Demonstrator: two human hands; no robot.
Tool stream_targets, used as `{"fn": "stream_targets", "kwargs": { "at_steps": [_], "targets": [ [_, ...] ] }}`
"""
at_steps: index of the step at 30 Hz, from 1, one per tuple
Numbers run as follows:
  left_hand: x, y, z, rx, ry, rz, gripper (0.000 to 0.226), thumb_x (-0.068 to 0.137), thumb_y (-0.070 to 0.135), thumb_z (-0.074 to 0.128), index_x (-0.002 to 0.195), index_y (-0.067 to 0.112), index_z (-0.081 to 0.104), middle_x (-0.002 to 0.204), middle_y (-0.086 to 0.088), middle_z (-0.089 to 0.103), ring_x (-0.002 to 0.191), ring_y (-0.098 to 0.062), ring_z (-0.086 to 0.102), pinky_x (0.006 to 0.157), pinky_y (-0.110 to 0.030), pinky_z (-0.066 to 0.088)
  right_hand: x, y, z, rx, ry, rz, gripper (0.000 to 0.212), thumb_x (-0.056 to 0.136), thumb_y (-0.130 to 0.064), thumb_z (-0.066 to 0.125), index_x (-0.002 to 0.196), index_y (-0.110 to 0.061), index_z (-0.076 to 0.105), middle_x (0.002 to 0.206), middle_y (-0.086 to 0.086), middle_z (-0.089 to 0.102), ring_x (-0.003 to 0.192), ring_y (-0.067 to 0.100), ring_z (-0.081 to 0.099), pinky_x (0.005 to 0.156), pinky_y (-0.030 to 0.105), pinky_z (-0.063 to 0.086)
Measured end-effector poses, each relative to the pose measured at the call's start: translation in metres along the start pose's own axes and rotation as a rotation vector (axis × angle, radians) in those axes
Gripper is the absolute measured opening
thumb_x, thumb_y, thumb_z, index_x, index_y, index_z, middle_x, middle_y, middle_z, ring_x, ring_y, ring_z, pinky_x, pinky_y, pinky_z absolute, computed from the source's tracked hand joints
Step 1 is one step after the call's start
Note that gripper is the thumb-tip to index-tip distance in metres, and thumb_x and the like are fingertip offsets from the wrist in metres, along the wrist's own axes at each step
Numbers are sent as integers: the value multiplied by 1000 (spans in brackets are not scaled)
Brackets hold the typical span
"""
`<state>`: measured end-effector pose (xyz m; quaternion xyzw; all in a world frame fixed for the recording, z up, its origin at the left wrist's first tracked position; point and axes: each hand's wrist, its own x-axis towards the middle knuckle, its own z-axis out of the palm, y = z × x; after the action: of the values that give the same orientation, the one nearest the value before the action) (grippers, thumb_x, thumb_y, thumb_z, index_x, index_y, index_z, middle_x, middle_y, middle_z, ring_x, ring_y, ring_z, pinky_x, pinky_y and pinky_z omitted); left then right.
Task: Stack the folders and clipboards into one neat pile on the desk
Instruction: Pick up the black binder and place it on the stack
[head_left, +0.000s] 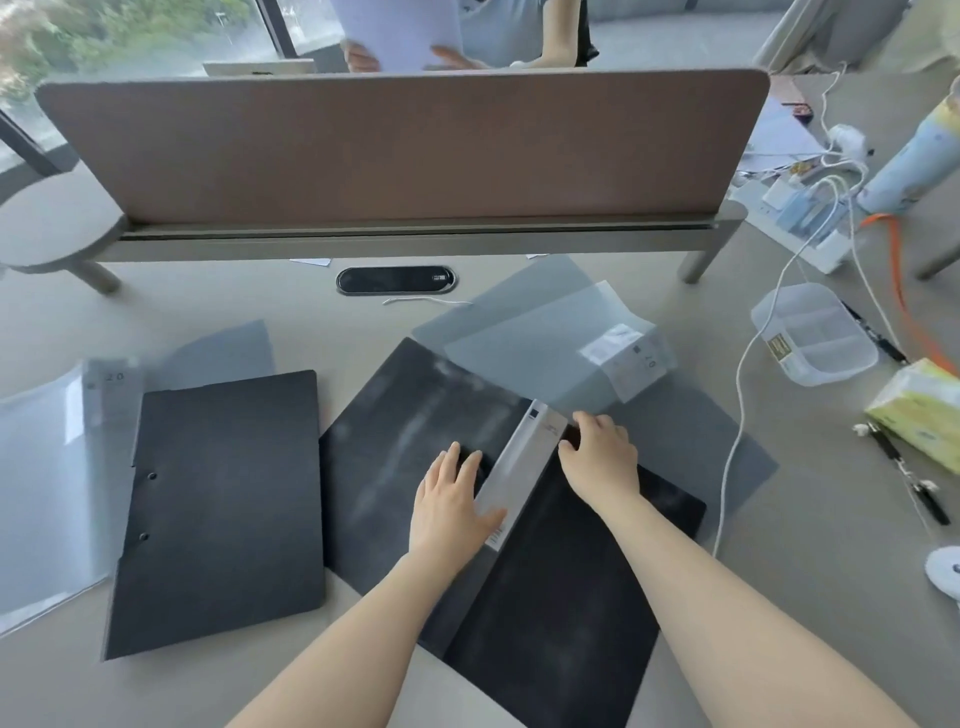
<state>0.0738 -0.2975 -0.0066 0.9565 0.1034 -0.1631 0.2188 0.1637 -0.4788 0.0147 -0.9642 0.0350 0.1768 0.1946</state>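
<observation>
An open black folder with a grey label strip down its spine lies tilted in the middle of the desk. My left hand rests flat on its left half, fingers straight, thumb by the spine. My right hand touches the top of its right half with fingers bent down at the edge. A closed black folder lies to the left. A clear folder sits at the far left over a grey sheet folder. Translucent grey folders fan out behind the open one.
A brown divider panel closes the desk's far side, with a person holding paper behind it. On the right are a clear plastic box, a tissue pack, pens, white cables and a bottle.
</observation>
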Motion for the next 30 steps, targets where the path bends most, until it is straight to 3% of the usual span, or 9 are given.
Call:
{"fn": "stream_targets", "kwargs": {
  "at_steps": [9,12,17,19,23,30],
  "targets": [
    [-6,4,-6,-88,15,-17,76,87,52,59,151,27,27,164,0,15,151,-21,10,121,-41,21,4,-4,-4,101,70,37,33,95,-40,49,110,-16,66,112,8,57,104,30,52,90,41,38],
    [-10,7,-20,-152,56,3,69,87,47,60,147,28,33,160,5,23,148,-19,17,118,-40,27,2,-10,-8,193,123,27,27,93,-39,50,87,-16,63,100,4,57,94,28,55,85,40,37],
    [-12,10,-49,-209,95,34,66,86,51,58,144,28,36,153,10,34,141,-18,28,113,-40,34,-6,-30,-27,419,137,-51,33,94,-40,50,72,-16,54,75,-5,59,73,21,57,80,42,48],
    [-13,11,-62,-244,120,47,66,85,50,59,144,28,36,151,11,36,139,-18,31,112,-37,35,-12,-40,-39,473,146,-94,31,93,-37,52,69,-18,52,66,-6,57,68,18,55,74,40,47],
    [-19,9,-87,-303,168,61,68,84,47,62,144,28,37,150,10,38,138,-18,34,108,-33,36,-20,-63,-60,559,166,-163,24,92,-32,58,72,-19,55,69,-7,58,72,17,55,70,36,45],
    [-40,-1,-119,-439,226,115,73,80,51,64,145,30,37,144,15,44,131,-8,41,97,-23,37,-39,-109,-93,603,244,-327,29,92,-28,60,66,-20,52,59,-7,53,64,16,51,70,42,48]
  ]
}}
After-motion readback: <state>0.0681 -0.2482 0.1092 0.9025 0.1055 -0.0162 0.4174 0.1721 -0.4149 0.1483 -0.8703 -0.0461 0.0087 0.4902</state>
